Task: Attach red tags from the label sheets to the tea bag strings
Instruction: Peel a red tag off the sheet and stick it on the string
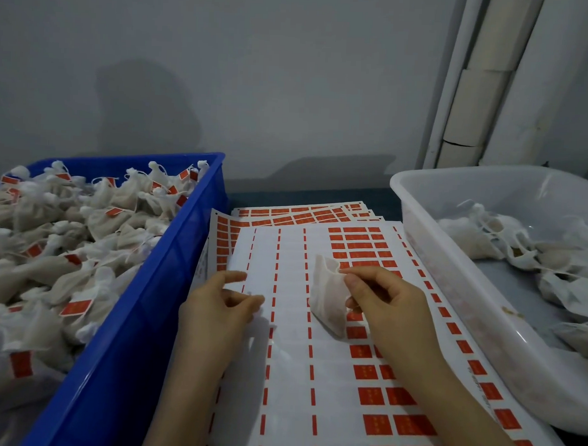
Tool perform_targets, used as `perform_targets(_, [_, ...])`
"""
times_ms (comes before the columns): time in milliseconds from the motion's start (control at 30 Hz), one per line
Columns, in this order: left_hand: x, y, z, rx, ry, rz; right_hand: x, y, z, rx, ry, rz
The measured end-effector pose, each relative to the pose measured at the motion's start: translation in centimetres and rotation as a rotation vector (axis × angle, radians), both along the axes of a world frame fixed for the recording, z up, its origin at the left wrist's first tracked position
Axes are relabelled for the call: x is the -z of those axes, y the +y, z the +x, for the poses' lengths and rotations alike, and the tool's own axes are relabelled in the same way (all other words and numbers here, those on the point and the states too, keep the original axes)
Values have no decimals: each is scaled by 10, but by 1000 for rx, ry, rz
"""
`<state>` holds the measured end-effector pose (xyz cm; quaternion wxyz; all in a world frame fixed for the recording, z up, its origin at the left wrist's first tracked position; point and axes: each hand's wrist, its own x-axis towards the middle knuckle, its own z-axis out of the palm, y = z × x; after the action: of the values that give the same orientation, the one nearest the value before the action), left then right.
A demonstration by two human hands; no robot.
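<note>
Grey wall backs label sheets (pixel 291 356) spread flat. Left of the left hand (pixel 221 307), a blue crate (pixel 171 252) collects tagged bags (pixel 86 222). That hand's fingertips (pixel 256 301) nearly meet, whether pinching anything I cannot tell. The right hand (pixel 383 302) pinches a tea bag (pixel 326 300) over red tags (pixel 409 425), likely for reach. Further right, a white tub (pixel 450 281) holds untagged bags (pixel 505 237).

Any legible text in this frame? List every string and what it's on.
Nothing can be read.
Red tags on the top label sheet: pale print, too blurred.
Tags on tea bags in the blue crate: too small.
Left margin of a lower sheet: red print, blurred.
Tea bag pinched by the right hand: no print seen.
</note>
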<state>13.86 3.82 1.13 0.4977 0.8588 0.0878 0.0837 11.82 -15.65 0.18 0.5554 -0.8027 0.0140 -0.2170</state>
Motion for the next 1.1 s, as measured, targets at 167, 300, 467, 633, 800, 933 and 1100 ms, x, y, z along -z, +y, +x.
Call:
perform_targets(167, [-8,2,-9,-12,-20,-6,1,-1,3,23,9,-13])
perform_targets(300, [-1,16,-27,34,-12,270,1,-1,5,9,6,-24])
perform_targets(467, [9,22,-51,21,51,475,1,0,2,-28,-10,-40])
perform_targets(633, [0,18,-55,99,210,586,-1,0,1,-21,1,-35])
perform_targets(800, [-29,-1,-64,47,-33,385,-3,1,-1,-37,-7,-17])
perform_targets(933, [-37,-58,-59,321,156,-154,-5,3,-5,-64,-31,7])
perform_targets(1100, [-32,-98,-30,255,265,-620,-10,1,-9,-13,-85,-146])
